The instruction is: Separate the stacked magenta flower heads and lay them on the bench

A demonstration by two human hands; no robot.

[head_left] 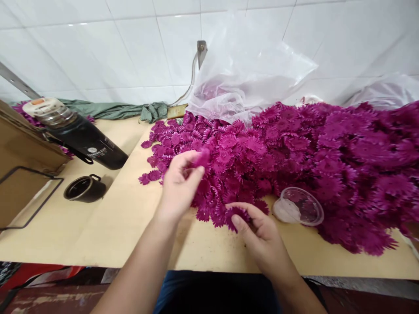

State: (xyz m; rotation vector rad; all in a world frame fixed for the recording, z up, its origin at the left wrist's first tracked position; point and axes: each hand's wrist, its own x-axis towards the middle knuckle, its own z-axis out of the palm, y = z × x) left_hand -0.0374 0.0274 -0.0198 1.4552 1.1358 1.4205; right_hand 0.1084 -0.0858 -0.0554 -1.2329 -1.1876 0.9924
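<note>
My left hand is raised over the near left part of a big pile of magenta artificial flower heads. Between its thumb and fingers is a flower head, smeared by motion. Lower and to the right, my right hand pinches another magenta flower head between thumb and fingers, at the pile's front edge. Just right of this hand, a clear round plastic tub with whitish stuff in it leans tilted against the flowers.
A black bottle leans at the left, with a black cup in front of it. A cardboard box and a bent metal wire flank the left side. Behind the pile, a clear plastic bag rests against the tiled wall.
</note>
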